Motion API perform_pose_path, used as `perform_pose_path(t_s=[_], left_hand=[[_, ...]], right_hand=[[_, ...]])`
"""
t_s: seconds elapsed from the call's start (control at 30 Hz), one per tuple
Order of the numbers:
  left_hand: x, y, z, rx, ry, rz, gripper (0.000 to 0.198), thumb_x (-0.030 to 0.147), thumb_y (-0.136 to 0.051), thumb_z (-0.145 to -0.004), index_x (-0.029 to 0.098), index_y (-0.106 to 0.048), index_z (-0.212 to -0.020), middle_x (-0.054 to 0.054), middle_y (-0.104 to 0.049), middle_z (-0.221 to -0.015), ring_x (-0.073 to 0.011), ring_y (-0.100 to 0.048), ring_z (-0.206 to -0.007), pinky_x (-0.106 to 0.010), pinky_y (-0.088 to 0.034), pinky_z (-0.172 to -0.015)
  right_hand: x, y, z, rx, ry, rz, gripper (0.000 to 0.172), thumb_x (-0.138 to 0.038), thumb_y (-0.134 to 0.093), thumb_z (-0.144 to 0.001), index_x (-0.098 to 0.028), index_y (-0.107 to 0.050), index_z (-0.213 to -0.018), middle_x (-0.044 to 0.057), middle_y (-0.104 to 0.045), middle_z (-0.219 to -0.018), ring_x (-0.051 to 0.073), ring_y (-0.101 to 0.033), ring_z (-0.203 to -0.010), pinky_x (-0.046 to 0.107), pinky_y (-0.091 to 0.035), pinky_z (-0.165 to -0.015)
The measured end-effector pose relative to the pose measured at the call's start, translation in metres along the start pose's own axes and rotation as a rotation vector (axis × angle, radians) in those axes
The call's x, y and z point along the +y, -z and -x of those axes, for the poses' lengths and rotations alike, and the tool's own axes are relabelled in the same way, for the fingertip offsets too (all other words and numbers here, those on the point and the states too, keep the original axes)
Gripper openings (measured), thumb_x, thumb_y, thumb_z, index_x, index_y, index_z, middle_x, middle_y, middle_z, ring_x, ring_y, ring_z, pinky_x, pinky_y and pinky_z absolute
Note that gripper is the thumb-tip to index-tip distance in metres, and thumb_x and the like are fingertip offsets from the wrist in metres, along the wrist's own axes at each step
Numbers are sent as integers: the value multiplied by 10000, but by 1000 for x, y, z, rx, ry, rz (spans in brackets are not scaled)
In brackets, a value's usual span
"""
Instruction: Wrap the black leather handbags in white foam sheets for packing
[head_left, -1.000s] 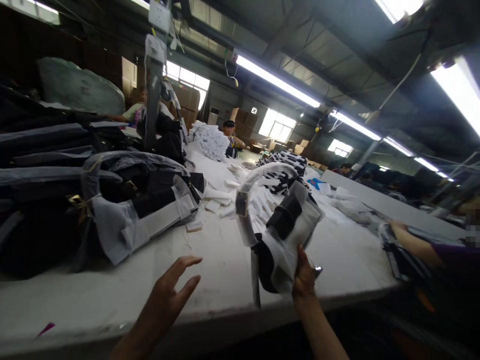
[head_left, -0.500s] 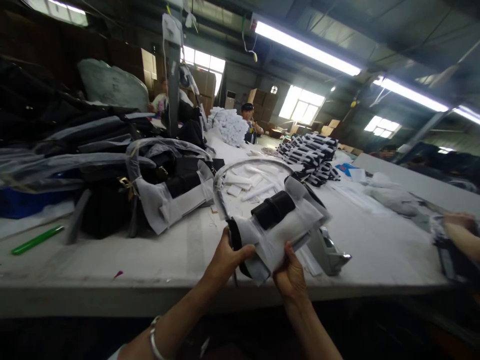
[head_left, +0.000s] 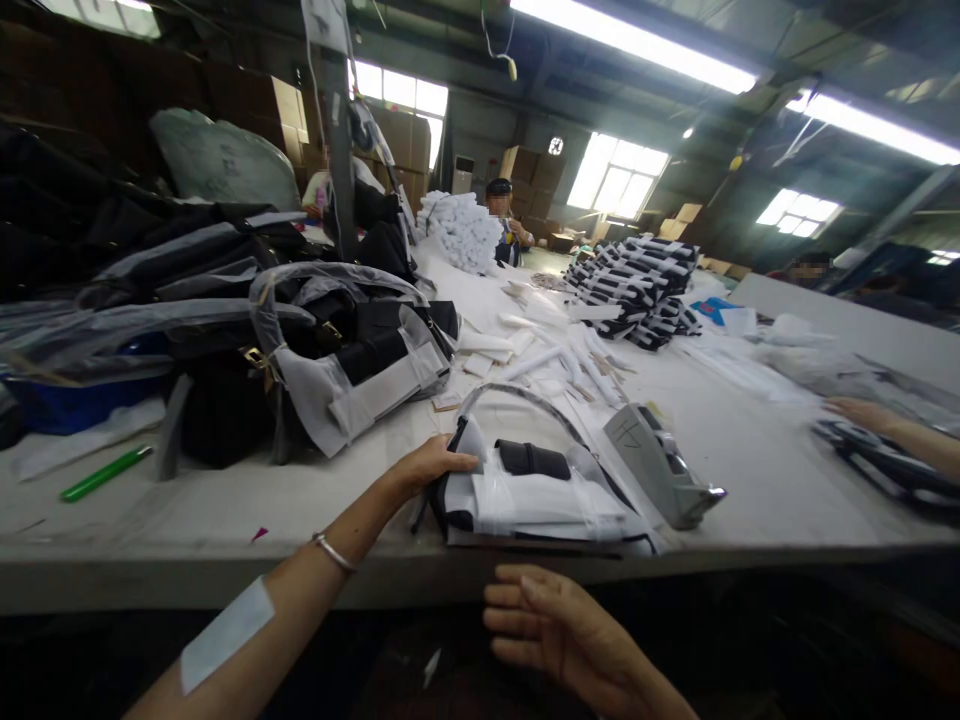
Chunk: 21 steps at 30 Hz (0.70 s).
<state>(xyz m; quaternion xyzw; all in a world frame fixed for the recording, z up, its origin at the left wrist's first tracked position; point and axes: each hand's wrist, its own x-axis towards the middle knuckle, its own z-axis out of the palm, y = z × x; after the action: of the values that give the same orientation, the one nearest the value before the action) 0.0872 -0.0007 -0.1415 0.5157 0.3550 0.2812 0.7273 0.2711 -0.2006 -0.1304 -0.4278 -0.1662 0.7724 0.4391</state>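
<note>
A black handbag (head_left: 534,460), partly wrapped in white sheets with its handle under clear film, rests at the table's front edge. My left hand (head_left: 433,464) is closed on the bag's left end, thumb on the near side and the other fingers hidden behind it. In front of the table edge, my right hand (head_left: 551,625) is off the bag, its fingers apart and nothing in them. Just right of the bag stands a grey tape dispenser (head_left: 637,450). A white patch sticks to my left forearm.
Another wrapped black bag (head_left: 375,350) lies to the left, beside a heap of black bags (head_left: 112,240). A green tool (head_left: 106,474) lies near the front left. White strips and a black-and-white stack (head_left: 637,285) are behind. At right, another person's hand (head_left: 862,412) touches a dark item.
The handbag has come down from a tilted hold onto the table edge. My right hand has let go and drawn back toward me, while the left still grips the bag's left end.
</note>
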Motion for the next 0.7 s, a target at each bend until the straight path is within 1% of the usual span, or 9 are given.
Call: perform_pose_path(t_s=[0.07, 0.17, 0.3, 0.37, 0.43, 0.5, 0.57, 0.63, 0.7], left_hand=[[-2, 6, -5, -6, 39, -38, 463, 375, -886, -528, 113, -661, -837, -58, -707, -772, -170, -632, -631, -269, -500, -588], [-5, 7, -9, 6, 52, -72, 473, 373, -878, -537, 122, -655, -871, -48, -708, -785, -161, -633, -640, -261, -503, -597], [-7, 3, -11, 43, 42, -108, 555, 372, -858, -560, 111, -642, -999, -81, -720, -908, -181, -658, -718, -280, -527, -658], [-7, 1, -11, 79, 29, -148, 571, 388, -838, -595, 114, -634, -1053, -97, -719, -967, -208, -671, -787, -296, -534, -694], [-4, 2, -10, 116, 2, -213, 571, 400, -843, -592, 132, -646, -1057, -97, -715, -1009, -251, -671, -893, -308, -531, -743], [1, 6, -8, 156, -43, -286, 565, 407, -867, -556, 159, -670, -1023, -93, -704, -1067, -301, -633, -1040, -310, -512, -811], [7, 12, -7, 222, -117, -476, 547, 456, -858, -567, 183, -689, -1010, -100, -681, -1143, -335, -581, -1141, -312, -485, -858], [12, 21, -12, 294, -191, -778, 510, 541, -762, -683, 192, -695, -1049, -113, -668, -1181, -330, -597, -1114, -322, -474, -844], [15, 31, -22, 312, -228, -991, 436, 548, -604, -831, 185, -697, -1054, -111, -701, -1097, -288, -651, -976, -322, -475, -788]], right_hand=[[-13, -5, 12, -42, 10, 185, 374, -344, -842, -734, -146, -694, -1014, 96, -736, -971, 200, -715, -825, 341, -572, -746], [-49, -18, 20, 89, 258, 450, 350, -428, -805, -759, -166, -706, -970, 80, -740, -921, 184, -706, -774, 306, -568, -707], [-97, -25, 5, 287, 637, 929, 361, -507, -734, -792, -205, -731, -990, 91, -744, -991, 257, -702, -913, 406, -550, -867], [-106, -20, -10, 323, 788, 1165, 357, -474, -701, -824, -229, -730, -1082, 97, -724, -1129, 295, -660, -1072, 471, -481, -1002], [-103, -12, -26, 284, 888, 1364, 435, -426, -717, -818, -251, -689, -1216, 95, -642, -1324, 323, -544, -1270, 524, -344, -1133], [-94, -3, -39, 198, 868, 1505, 511, -400, -750, -798, -264, -658, -1282, 92, -571, -1418, 340, -442, -1372, 561, -227, -1187], [-87, 4, -46, 137, 761, 1561, 502, -406, -756, -801, -274, -666, -1278, 92, -571, -1418, 350, -438, -1377, 583, -204, -1188], [-91, 8, -49, 108, 670, 1525, 474, -418, -719, -841, -294, -655, -1294, 75, -592, -1396, 331, -479, -1348, 554, -261, -1175], [-108, 9, -50, 102, 632, 1449, 430, -423, -671, -877, -312, -655, -1292, 52, -628, -1354, 301, -541, -1292, 488, -355, -1136]])
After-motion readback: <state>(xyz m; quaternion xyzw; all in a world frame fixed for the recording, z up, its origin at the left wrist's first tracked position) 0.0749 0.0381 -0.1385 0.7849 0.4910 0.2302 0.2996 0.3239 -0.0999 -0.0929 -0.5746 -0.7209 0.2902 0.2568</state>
